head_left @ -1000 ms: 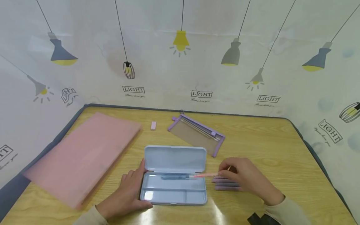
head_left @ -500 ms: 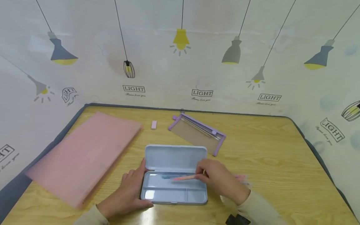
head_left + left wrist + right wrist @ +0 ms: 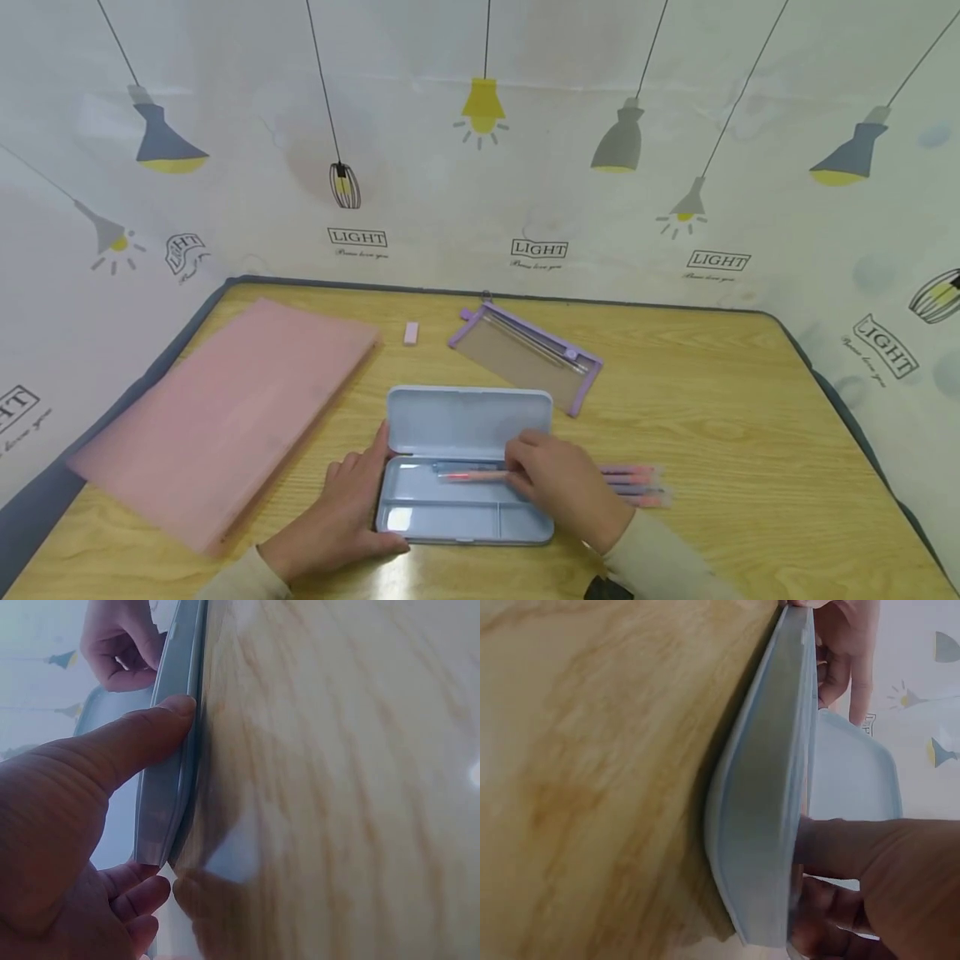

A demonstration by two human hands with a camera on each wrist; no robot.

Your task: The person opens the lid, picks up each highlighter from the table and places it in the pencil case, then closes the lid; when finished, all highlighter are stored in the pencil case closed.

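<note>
A light-blue pencil case (image 3: 435,523) lies with its lid (image 3: 465,421) raised. My left hand (image 3: 337,517) holds its left end; in the left wrist view the thumb (image 3: 142,742) presses the front wall and the fingers bend around the end. A pink pen (image 3: 474,477) is pinched by my right hand (image 3: 566,487), lying level in the long rear compartment. Just behind it in that compartment is a blue pen (image 3: 447,467). The pink pen's right end is hidden under my fingers. In the right wrist view, my right fingers (image 3: 829,847) dip past the case's rim.
Several purple and pink pens (image 3: 637,479) lie right of the case, partly behind my right hand. Behind stands a purple-edged mesh pouch (image 3: 517,358) with thin sticks inside. A small eraser (image 3: 411,333) and a large pink folder (image 3: 232,417) are on the left of the wooden table (image 3: 712,375).
My right hand has carried the pink pen leftward from beside the other pens, then lowered it into the case's rear compartment. The left hand has stayed on the case.
</note>
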